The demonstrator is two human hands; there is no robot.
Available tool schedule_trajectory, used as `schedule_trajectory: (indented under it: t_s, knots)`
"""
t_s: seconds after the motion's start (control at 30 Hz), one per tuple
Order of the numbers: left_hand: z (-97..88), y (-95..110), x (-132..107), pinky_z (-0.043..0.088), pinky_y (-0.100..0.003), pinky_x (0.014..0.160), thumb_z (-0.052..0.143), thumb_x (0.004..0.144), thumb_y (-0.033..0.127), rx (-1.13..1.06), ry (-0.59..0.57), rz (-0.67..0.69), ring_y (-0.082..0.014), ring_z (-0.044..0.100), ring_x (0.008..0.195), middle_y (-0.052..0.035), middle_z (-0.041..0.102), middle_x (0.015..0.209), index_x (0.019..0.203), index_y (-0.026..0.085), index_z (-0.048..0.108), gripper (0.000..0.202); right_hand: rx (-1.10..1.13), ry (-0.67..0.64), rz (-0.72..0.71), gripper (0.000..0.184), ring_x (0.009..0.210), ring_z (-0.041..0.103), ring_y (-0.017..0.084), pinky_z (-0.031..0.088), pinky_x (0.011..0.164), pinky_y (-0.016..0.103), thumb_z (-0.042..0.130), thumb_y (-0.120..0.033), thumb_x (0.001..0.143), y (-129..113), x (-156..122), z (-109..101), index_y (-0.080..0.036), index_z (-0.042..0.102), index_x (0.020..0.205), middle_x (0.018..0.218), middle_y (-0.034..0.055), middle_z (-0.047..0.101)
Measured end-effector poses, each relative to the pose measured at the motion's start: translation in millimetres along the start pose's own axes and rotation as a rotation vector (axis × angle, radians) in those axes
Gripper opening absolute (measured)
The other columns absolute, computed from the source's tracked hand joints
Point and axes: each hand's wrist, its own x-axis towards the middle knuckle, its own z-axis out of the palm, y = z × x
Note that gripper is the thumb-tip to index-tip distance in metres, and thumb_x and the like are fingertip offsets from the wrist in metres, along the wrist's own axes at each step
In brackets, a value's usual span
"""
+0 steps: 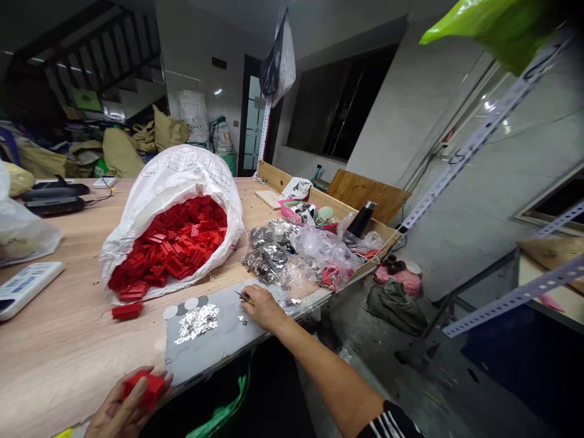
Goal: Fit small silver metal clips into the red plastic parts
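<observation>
Red plastic block (145,389) sits in the left hand (119,409) at the near edge of the wooden table (68,359), the fingers curled around it and clamped on it, just in front of the grey board (205,353). The right hand (262,308) rests on the board's far corner, its fingers (249,298) pinched together on a slim tool (243,297) with a yellow end. Beside that hand, a few loose silver flakes lie on the board, and a heap of silver flakes (197,322) lies at the board's middle, with pale round discs (180,307) at its far left corner. A single loose red block (127,311) lies on the wood just beyond the board. Past the board sits a white woven sack (182,167), tipped open and full of red blocks (173,243). Clear plastic bags of silver pieces (267,258) lie beyond the board's right end. Farther beyond the board stand a pink basket (292,213) and a black flask (360,219).
</observation>
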Motion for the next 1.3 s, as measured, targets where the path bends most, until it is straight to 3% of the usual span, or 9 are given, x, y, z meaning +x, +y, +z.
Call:
schedule_trajectory:
  t_s: [0.23,0.4,0.63,0.97,1.17,1.3]
  knots:
    - [9.7,1.5,-14.0,0.061,-0.033,0.078,0.086,0.053,0.036,0.007,-0.07,0.064,-0.0319,0.067,0.098,-0.0064,0.075,0.096,0.094,0.017,0.062,0.052,0.011,0.081,0.114,0.018,0.093,0.056,0.017,0.042,0.085,0.027,0.055,-0.007,0.082,22.9,7.2,-23.2,-0.018,0.061,0.096,0.097,0.005,0.062]
    - [6.0,-1.6,-12.9,0.059,-0.034,0.082,0.083,0.06,0.032,0.015,-0.113,0.096,-0.0297,0.066,0.101,-0.005,0.074,0.099,0.1,0.018,0.061,0.048,-0.071,0.039,0.15,0.026,0.093,0.056,0.018,0.041,0.086,0.027,0.054,-0.002,0.078,39.7,11.9,-28.2,-0.017,0.064,0.096,0.097,0.0058,0.061]
    - [9.0,-2.0,-15.2,0.059,-0.035,0.082,0.085,0.057,0.032,0.004,-0.102,0.101,-0.0294,0.068,0.096,-0.0043,0.075,0.092,0.094,0.016,0.063,0.046,-0.173,0.024,0.19,0.033,0.095,0.054,0.019,0.041,0.086,0.027,0.049,0.0,0.078,44.2,16.3,-29.9,-0.018,0.064,0.1,0.098,0.0061,0.059]
    - [17.2,0.9,-19.4,0.059,-0.036,0.082,0.084,0.058,0.032,0.019,-0.062,0.129,-0.0266,0.07,0.091,-0.0049,0.074,0.086,0.098,0.015,0.062,0.048,-0.22,0.023,0.216,0.015,0.091,0.055,0.021,0.041,0.082,0.029,0.053,-0.011,0.085,47.9,21.1,-24.9,-0.016,0.065,0.093,0.099,0.0091,0.058]
    - [13.3,-0.8,-17.6,0.057,-0.032,0.085,0.084,0.059,0.032,0.009,-0.091,0.114,-0.0246,0.07,0.091,-0.0044,0.074,0.086,0.096,0.015,0.062,0.046,-0.158,0.031,0.252,0.016,0.092,0.057,0.018,0.041,0.082,0.025,0.051,-0.014,0.087,48.7,19.9,-38.6,-0.016,0.066,0.092,0.096,0.0069,0.063]
    - [13.6,-0.3,-17.1,0.057,-0.03,0.085,0.084,0.058,0.032,0.011,-0.087,0.108,-0.0228,0.07,0.089,-0.0049,0.075,0.086,0.096,0.015,0.062,0.047,-0.1,-0.039,0.263,0.014,0.082,0.061,0.017,0.042,0.072,0.022,0.054,-0.021,0.085,50.3,13.2,-46.8,-0.019,0.067,0.086,0.086,0.0019,0.068]
